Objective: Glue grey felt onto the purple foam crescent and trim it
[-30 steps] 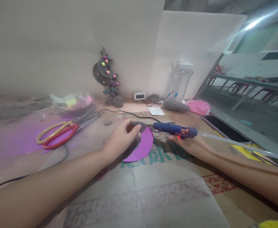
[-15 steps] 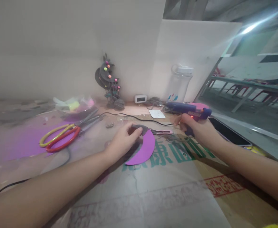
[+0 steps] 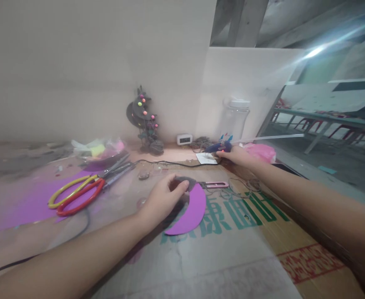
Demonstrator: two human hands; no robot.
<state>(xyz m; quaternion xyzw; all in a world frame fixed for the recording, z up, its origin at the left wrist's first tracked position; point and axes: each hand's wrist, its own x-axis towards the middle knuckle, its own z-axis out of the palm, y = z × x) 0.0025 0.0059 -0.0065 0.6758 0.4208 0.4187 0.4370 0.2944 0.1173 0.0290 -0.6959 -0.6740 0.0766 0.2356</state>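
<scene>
Head view: left hand (image 3: 164, 198), fingers laid over and pressing a grey piece (image 3: 185, 181), not closed around it, at the upper tip of the purple crescent (image 3: 191, 209), which lay flat on printed cardboard (image 3: 220, 245). Pink snips (image 3: 215, 184) just right of the crescent's tip; yellow-and-red scissors (image 3: 76, 193) well left of it. Beyond the crescent, right hand (image 3: 237, 155) clenched around a blue glue gun (image 3: 216, 147) above a white card (image 3: 205, 158), with a clear bottle (image 3: 235, 120) farther behind.

The right hand (image 3: 237, 155) has carried the glue gun (image 3: 218, 147) away to the desk's back.
</scene>
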